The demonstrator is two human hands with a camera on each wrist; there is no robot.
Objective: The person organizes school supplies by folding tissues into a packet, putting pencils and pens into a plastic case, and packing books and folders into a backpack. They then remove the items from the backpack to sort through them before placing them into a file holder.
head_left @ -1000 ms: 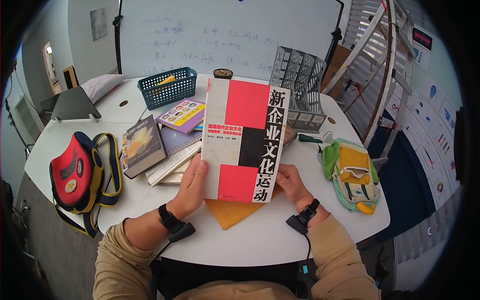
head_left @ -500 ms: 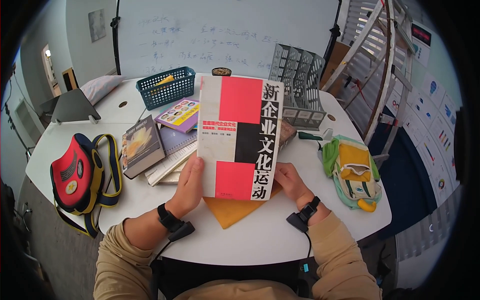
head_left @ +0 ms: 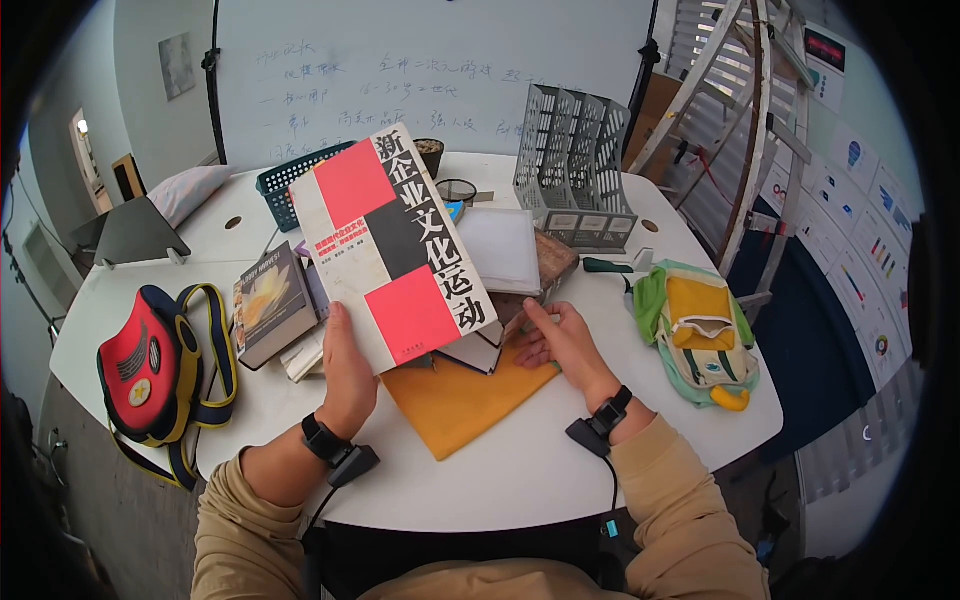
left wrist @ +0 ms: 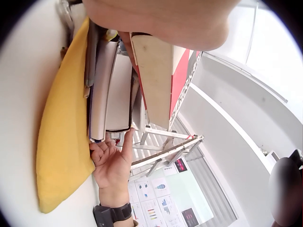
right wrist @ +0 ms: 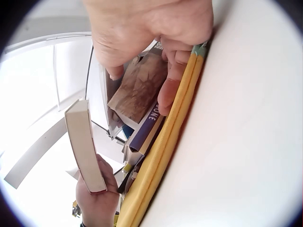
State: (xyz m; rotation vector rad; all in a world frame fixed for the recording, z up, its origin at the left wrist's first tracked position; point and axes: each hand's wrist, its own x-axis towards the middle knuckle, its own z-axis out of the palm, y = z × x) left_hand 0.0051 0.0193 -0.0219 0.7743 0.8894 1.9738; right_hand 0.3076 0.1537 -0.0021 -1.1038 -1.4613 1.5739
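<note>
My left hand (head_left: 347, 365) grips a thick paperback book (head_left: 415, 325) by its lower left corner, thumb along the edge. Its red, black and white cover faces me, and the book leans to the left above the table. My right hand (head_left: 572, 352) is off this book, by the near edge of a book stack. Its thumb points up and its fingers bend loosely near the corners of a white-topped book (head_left: 497, 250) and a brown-patterned book (right wrist: 142, 85). A yellow cloth pouch (head_left: 450, 415) lies flat under both hands, along the stack's front.
A dark thick book (head_left: 275, 305) lies left of the stack, beside a red bag (head_left: 145, 375). Behind stand a teal basket (head_left: 277, 190) and grey file holders (head_left: 572, 160). At right sit a green-yellow backpack (head_left: 700, 350) and a green-handled tool (head_left: 607, 266).
My right hand has let go of the paperback and stays low by the stack. The left hand has carried the book leftward and tilted it, uncovering the white-topped and brown-patterned books.
</note>
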